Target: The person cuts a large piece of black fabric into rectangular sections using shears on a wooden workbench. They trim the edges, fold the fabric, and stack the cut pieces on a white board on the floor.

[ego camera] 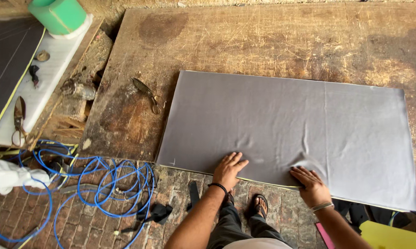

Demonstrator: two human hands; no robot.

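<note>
A large grey fabric sheet (282, 133) lies flat on the worn wooden workbench (245, 41), smooth over most of its face, with soft wrinkles bunched near the front edge (a thin yellowish layer peeks out beneath that edge). Its long axis runs left to right across the bench, tilted slightly down toward the right. The left hand (228, 169) presses flat, fingers spread, on the near edge; the right hand (311, 183) rests open-palmed beside the wrinkles. Scissors (148, 93) lie just left of the sheet.
</note>
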